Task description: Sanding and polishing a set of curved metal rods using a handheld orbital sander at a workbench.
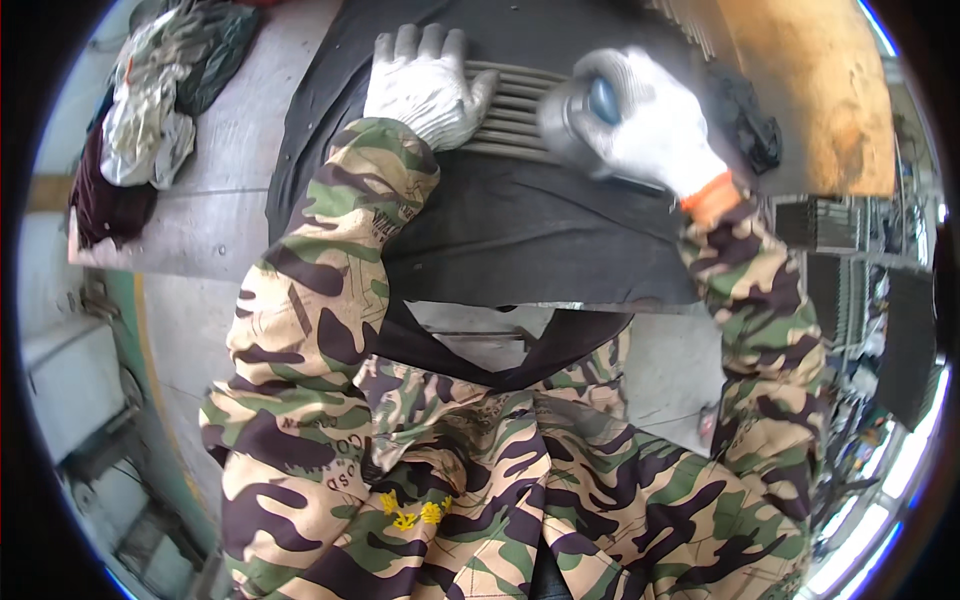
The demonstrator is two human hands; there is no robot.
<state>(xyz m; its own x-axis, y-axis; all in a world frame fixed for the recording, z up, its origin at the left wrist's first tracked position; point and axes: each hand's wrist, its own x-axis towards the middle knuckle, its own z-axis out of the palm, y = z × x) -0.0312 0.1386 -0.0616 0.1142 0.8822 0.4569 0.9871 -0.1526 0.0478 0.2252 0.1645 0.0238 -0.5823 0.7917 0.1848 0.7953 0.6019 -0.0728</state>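
My left hand (425,90) wears a white knit glove with grey fingertips. Its fingers are stretched out and it lies on the left end of several parallel grey metal rods (515,103), side by side on a black cloth (480,215). My right hand (650,120), in a white glove with an orange cuff, wraps round a hand tool (603,101) with a dark blue part. The tool's rounded grey lower part is smeared by motion over the rods' right portion, so its exact kind is unclear. The rods' right ends are hidden behind it.
Crumpled white, dark and maroon cloths (150,120) lie at the table's far left. More thin rods (685,22) lie at the back, beside a wooden board (820,90). Dark scraps (760,135) sit right of my right hand. Metal racks (835,225) stand at the right.
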